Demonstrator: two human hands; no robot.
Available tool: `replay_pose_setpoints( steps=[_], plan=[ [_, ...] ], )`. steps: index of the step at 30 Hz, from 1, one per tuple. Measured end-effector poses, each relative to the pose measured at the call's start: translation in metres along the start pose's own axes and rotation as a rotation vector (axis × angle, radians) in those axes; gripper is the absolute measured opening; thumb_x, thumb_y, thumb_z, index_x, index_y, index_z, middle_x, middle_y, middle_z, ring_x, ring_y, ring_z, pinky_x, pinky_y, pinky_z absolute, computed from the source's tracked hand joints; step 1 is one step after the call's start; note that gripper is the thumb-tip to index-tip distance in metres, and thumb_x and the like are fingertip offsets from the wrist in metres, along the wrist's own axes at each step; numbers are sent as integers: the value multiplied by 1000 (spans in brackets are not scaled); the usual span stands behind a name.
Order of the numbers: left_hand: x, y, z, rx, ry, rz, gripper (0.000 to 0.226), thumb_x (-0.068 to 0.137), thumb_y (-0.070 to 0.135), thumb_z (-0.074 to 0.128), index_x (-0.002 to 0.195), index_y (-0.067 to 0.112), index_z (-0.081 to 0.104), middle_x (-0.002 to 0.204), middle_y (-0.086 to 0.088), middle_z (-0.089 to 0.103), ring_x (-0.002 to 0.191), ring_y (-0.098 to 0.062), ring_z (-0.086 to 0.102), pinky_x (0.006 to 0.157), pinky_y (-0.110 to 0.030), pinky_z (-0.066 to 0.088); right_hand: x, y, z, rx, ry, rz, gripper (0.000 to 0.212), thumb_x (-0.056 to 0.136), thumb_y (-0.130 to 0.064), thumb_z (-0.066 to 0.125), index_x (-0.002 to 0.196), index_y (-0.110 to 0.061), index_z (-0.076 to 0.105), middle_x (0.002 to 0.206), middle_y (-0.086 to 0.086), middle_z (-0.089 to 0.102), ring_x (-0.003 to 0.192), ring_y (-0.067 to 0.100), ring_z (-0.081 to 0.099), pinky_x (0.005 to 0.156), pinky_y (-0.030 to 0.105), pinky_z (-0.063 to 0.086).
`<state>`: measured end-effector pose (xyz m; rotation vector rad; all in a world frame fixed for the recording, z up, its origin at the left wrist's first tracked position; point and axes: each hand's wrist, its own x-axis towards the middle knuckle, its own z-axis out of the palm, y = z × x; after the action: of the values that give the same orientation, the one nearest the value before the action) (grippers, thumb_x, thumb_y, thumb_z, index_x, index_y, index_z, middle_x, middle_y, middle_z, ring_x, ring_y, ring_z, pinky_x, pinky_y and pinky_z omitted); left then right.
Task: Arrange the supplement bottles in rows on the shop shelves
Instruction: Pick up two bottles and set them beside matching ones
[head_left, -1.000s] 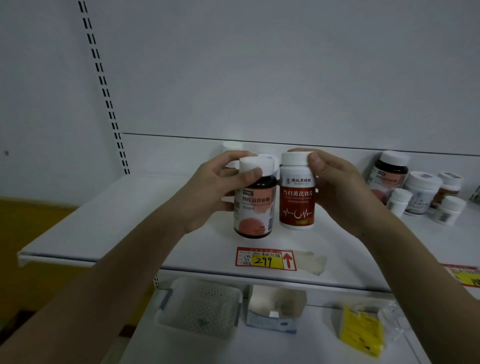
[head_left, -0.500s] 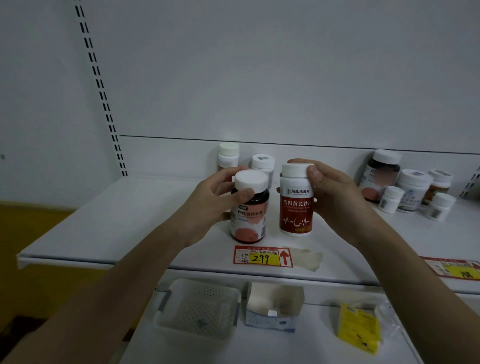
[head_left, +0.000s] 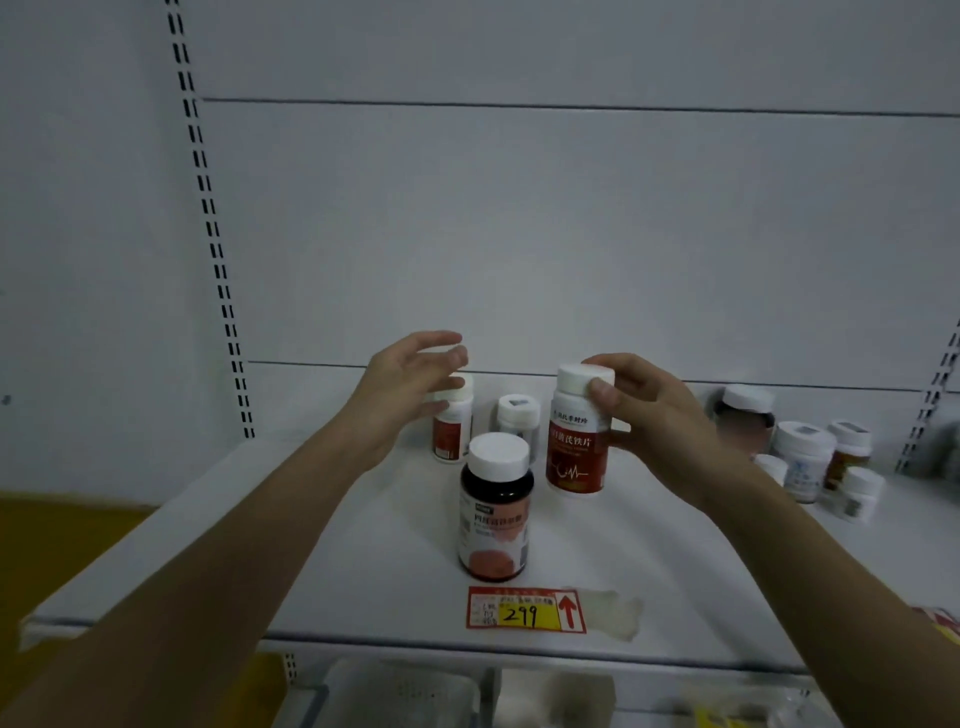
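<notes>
- On the white metal shop shelf (head_left: 322, 525), the dark glass bottle with a white cap and pink label (head_left: 495, 512) stands upright near the front edge, free of both hands.
- Right hand (head_left: 655, 415): its grip is curled round the white plastic bottle with the red label (head_left: 576, 436), thumb on the cap, just behind and right of the dark one.
- Left hand (head_left: 410, 387): fingers spread, holding nothing, in front of a small red-labelled bottle (head_left: 452, 423) at the back.
- Step, as I judge it: setting the front row; next, seat the red-labelled bottle level beside its neighbour.
- Surroundings: a yellow-and-red price tag (head_left: 525, 609) on the shelf front, loose bottles (head_left: 805, 454) at the right, a grey back panel (head_left: 519, 218).
</notes>
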<state>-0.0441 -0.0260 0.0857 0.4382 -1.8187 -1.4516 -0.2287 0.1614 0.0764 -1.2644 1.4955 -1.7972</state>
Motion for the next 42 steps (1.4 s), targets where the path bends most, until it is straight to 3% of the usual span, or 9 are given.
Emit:
replay_pose_setpoints(
  steps=[6,12,19,22,25,28,35,39,42],
  plan=[
    [4,28,36,92,-226,95,23,88,32,70,111,30,66,102,8,75,93,-10,72,78,-25,59,6,-26,0,77,-34,15,38,86,-35,59,118,-16,66,108,5,73,101,24,69,75,32,59],
    [2,53,70,108,-337,179,52,73,35,82,115,38,51,112,12,68,91,-3,70,70,-21,58,-1,-65,3,-2,10,-48,40,96,-28,47,128,-8,59,123,10,68,111,23,67,86,31,58],
    [-15,44,99,-13,-466,165,71,67,19,87,117,42,43,111,7,69,92,-10,73,77,-31,60,-37,-82,-7,-121,97,-20,38,97,-26,46,129,-9,59,118,5,69,111,20,67,91,33,56],
    [-31,50,120,-25,-452,183,72,67,16,87,121,34,43,108,5,71,89,-10,73,76,-29,60,-62,-94,-22,-277,164,-25,31,101,-27,46,127,-19,60,119,-4,69,112,12,65,93,35,54],
    [-50,60,149,14,-425,180,71,67,20,87,120,33,43,117,4,68,95,-15,72,89,-41,56,-88,-114,-42,-462,245,-77,31,97,-33,56,126,-26,61,111,-17,69,103,-1,66,77,21,57],
    [-69,73,180,38,-438,196,68,70,19,86,120,33,42,123,1,66,102,-18,69,91,-43,56,-115,-132,-64,-557,299,-128,29,93,-29,64,121,-23,65,111,-11,70,98,1,68,72,20,58],
    [-129,92,266,67,-483,190,77,64,25,90,121,38,40,108,13,67,89,0,70,71,-17,57,-188,-163,-133,-535,385,-194,15,88,-29,69,103,-25,71,104,-8,71,92,6,70,68,21,58],
    [-158,98,331,95,-450,178,75,62,28,91,115,43,40,99,17,68,89,0,69,82,-28,55,-230,-177,-184,-611,357,-153,19,92,-31,65,111,-27,65,108,-8,68,88,1,69,64,15,56],
    [-173,101,377,76,-448,157,72,62,24,91,112,38,42,106,9,70,89,-6,71,84,-31,56,-259,-189,-221,-681,343,-84,30,91,-34,64,120,-28,61,113,-7,65,92,7,68,70,21,59]
  ],
)
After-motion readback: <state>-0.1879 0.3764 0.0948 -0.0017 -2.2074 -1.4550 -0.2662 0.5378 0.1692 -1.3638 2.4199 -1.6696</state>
